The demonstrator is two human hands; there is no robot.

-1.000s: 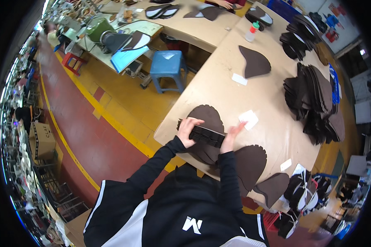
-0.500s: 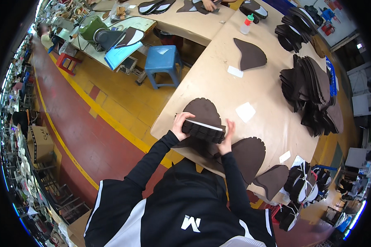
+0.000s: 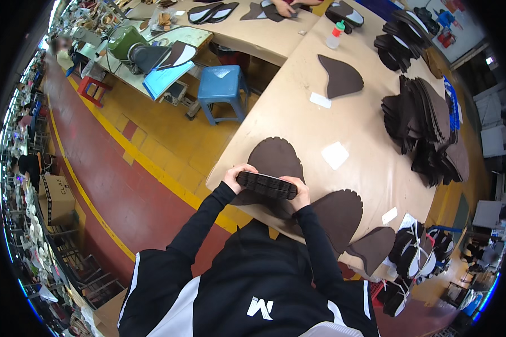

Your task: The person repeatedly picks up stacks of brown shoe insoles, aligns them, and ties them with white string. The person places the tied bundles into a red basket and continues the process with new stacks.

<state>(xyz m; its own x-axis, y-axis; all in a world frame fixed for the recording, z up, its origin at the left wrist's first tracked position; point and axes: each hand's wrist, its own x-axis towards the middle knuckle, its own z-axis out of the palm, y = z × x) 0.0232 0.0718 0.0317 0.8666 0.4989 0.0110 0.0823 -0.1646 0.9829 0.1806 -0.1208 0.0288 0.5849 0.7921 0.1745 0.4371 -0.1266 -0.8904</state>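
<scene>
My left hand (image 3: 239, 177) and my right hand (image 3: 299, 191) are closed on opposite ends of a stack of dark brown cut pieces (image 3: 267, 185). The stack is tilted so its layered edge faces me, above the table's near edge. Just beyond it a flat brown piece (image 3: 275, 155) with a notched rounded edge lies on the table. Right of my right hand lies another notched brown piece (image 3: 339, 216), and farther right a smaller brown piece (image 3: 372, 249). Part of the brown material under my hands is hidden.
The paper-covered table (image 3: 275, 121) carries a brown piece (image 3: 341, 76), a white paper (image 3: 335, 155), a squeeze bottle (image 3: 335, 36) and piled brown pieces (image 3: 419, 112). Tied bundles (image 3: 413, 253) sit at right. A blue stool (image 3: 222, 92) stands left. Another person's hand (image 3: 285, 8) works far off.
The stack has tipped so more of its layered edge shows, and moved slightly left. My right hand's raised fingers have closed onto its end.
</scene>
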